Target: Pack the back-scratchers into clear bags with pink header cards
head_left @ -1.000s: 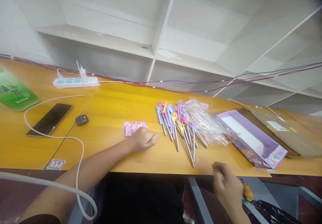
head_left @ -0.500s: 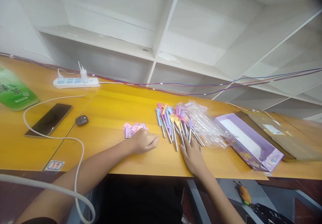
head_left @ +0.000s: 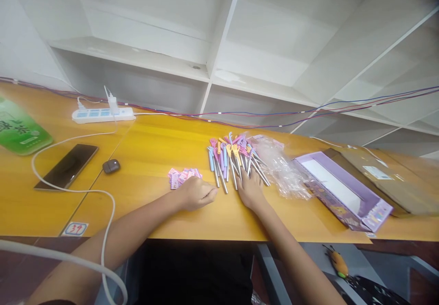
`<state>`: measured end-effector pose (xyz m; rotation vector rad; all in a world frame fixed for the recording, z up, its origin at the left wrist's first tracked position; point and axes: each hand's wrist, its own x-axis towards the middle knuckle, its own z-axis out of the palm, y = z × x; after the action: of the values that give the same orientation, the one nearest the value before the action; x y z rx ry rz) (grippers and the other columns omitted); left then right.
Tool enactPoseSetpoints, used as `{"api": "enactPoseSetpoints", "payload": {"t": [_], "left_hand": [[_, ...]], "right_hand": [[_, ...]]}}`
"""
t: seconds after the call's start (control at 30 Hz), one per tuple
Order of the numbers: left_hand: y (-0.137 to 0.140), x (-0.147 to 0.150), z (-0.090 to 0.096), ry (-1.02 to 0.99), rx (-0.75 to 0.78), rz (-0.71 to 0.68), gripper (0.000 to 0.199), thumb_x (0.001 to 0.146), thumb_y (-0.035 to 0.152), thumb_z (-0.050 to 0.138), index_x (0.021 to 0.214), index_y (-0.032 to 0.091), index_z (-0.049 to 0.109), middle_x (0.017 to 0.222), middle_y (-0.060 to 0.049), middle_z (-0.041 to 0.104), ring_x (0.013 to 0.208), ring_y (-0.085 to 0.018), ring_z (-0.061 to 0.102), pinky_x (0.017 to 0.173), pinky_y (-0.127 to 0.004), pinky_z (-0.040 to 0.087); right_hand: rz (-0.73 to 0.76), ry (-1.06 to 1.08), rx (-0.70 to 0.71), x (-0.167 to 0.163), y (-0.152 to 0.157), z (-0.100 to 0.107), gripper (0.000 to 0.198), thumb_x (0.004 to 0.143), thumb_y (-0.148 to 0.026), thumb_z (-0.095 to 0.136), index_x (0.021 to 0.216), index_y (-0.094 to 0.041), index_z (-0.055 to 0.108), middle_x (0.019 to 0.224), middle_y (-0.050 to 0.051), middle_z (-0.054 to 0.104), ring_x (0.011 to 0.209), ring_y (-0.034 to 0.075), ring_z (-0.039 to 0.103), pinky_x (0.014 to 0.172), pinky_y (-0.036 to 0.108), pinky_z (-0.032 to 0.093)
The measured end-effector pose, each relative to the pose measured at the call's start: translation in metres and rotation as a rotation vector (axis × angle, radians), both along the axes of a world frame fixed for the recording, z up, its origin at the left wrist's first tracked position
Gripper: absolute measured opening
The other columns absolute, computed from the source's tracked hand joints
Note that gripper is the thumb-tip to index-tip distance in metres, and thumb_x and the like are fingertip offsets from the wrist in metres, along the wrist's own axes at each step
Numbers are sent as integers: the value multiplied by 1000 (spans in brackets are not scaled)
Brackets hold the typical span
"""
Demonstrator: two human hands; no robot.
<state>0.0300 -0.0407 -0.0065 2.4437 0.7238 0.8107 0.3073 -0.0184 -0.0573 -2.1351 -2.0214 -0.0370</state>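
Observation:
Small back scratchers with hand-shaped heads in blue, pink, yellow and purple lie heaped on the table, their silver rods pointing toward me. My right hand lies on the near rod ends at the heap's right side, fingers stretched out and apart, partly hidden among the rods. My left hand rests on the table as a closed fist left of the heap. Nothing sticks out of it; its inside is hidden from view. Just behind the fist lies a small pile of pink and purple cards, partly covered by it.
Clear plastic bags lie right of the heap, then an open purple box and a brown cardboard box. At left are a phone, a dark small case, a power strip, a green package and a white cable.
My right hand has moved away from me and slightly left against the scratchers, and the heap has shifted back and bunched up. My left fist has stayed in place.

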Motion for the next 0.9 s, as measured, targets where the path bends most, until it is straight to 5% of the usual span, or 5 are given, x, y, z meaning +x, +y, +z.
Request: {"api": "enactPoseSetpoints", "payload": {"t": [0.17, 0.33, 0.43, 0.57, 0.9], "left_hand": [[2, 2, -3, 65, 29, 63, 24, 94, 21, 50, 70, 21, 46, 62, 2, 51, 54, -14, 38, 58, -33, 22], [0, 3, -7, 109, 10, -44, 21, 91, 17, 52, 71, 21, 46, 67, 2, 56, 58, -13, 45, 59, -31, 28], [-1, 3, -7, 88, 4, -62, 20, 91, 17, 53, 72, 21, 49, 69, 1, 57, 59, -13, 48, 59, -30, 31], [1, 3, -8, 105, 5, -29, 21, 93, 19, 53, 72, 21, 51, 66, 2, 55, 57, -13, 47, 60, -31, 31], [8, -1, -12, 150, -14, -7, 22, 91, 17, 52, 70, 21, 47, 66, 2, 58, 58, -13, 46, 60, -29, 29]], "right_hand": [[-11, 41, 11, -6, 2, 5, 59, 105, -47, 29, 158, -23, 42, 165, 20, 28, 150, 38, 31, 117, 60, 29], [8, -34, 146, -27, -31, 25, 69, 105, -51, 30, 166, -18, 27, 169, 22, 19, 153, 41, 26, 117, 60, 32], [143, -161, 173, -47, -41, 35, 74, 101, -60, 41, 168, -33, 24, 175, 12, 7, 157, 46, 11, 118, 71, 20], [306, -207, 100, -65, -22, 34, 69, 99, -65, 44, 164, -49, 24, 176, 1, 5, 158, 47, 4, 114, 80, 11], [246, -154, 3, -66, 31, 23, 62, 105, -65, 27, 164, -47, 25, 176, 2, -1, 158, 44, 6, 111, 81, 20]]}}
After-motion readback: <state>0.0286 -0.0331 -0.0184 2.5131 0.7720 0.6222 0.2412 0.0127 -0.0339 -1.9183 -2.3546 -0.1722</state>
